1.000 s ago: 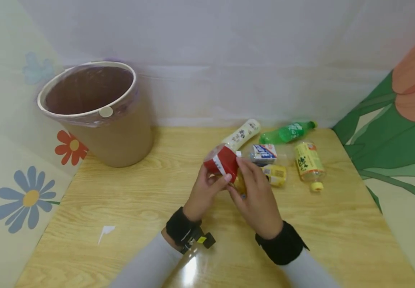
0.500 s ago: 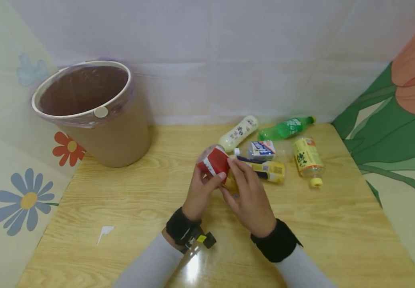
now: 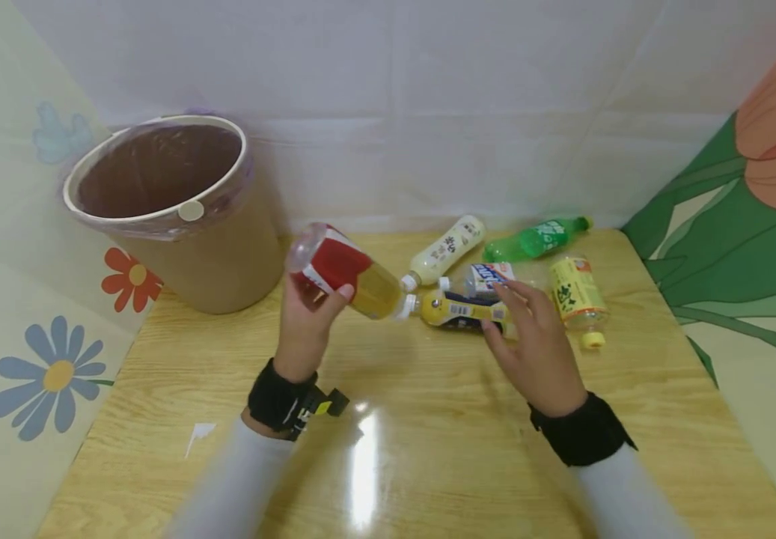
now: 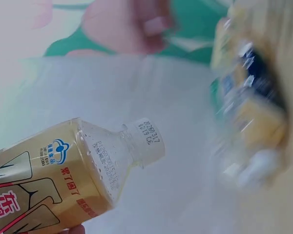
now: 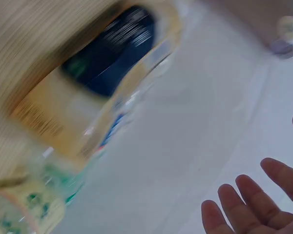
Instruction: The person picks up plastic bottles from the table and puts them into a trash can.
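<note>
My left hand (image 3: 307,326) grips a bottle (image 3: 350,271) with a red and gold label around its base half, holding it tilted above the table. Its white cap (image 4: 145,141) points right and carries printed date marks in the left wrist view. My right hand (image 3: 539,348) hovers over a yellow and dark blue labelled bottle (image 3: 462,310) lying on its side. Its fingers (image 5: 251,195) are spread and hold nothing in the right wrist view. Just behind lies a clear bottle (image 3: 489,277) with a blue, white and red label, partly hidden by that hand.
A tan bin (image 3: 226,254) with a plastic liner stands back left. Behind the hands lie a cream bottle (image 3: 447,251) and a green bottle (image 3: 537,239). A yellow-labelled bottle (image 3: 578,293) lies to the right. A small white scrap (image 3: 202,430) is at front left.
The hands have parted. My left hand has carried the red-labelled bottle left toward the bin; my right hand has let go of it and moved right, over the yellow and dark blue bottle.
</note>
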Demonstrator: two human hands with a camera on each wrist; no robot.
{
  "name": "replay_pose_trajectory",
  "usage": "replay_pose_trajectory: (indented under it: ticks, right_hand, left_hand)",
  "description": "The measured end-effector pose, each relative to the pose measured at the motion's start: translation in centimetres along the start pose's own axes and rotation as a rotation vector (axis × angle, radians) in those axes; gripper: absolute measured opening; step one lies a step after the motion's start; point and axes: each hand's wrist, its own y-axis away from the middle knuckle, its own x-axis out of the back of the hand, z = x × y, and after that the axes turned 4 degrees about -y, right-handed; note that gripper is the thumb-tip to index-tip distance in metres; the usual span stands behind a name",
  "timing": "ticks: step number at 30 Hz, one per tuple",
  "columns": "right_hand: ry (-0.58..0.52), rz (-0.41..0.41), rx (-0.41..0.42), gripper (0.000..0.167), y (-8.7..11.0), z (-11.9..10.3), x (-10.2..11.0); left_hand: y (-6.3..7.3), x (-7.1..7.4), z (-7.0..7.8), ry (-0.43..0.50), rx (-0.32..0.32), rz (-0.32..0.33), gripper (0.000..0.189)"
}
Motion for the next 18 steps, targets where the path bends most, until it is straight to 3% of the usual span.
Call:
replay_pose_trajectory:
  ticks: [7, 11, 16, 18]
  right_hand:
    - [0.138, -0.003, -0.158, 0.048, -0.4, 7.2, 2.0]
    - [0.219, -0.067, -0.298, 0.052, -0.4, 10.8, 3.3]
    - [0.262, -0.159, -0.41, 0.06, 0.1, 14.3, 4.5]
    - [0.271, -0.169, -0.414, 0.06, 0.4, 15.2, 4.5]
  left_hand:
    - [-3.3, 3.9, 6.1, 0.164, -0.271, 0.149, 0.067]
    - [-5.4, 6.0, 9.3, 0.168, -0.372, 0.217, 0.07]
    - [-8.2, 9.2, 12.6, 0.144, -0.398, 0.259, 0.083]
    - [-9.1, 10.6, 13.5, 0.111, -0.348, 0.315, 0.081]
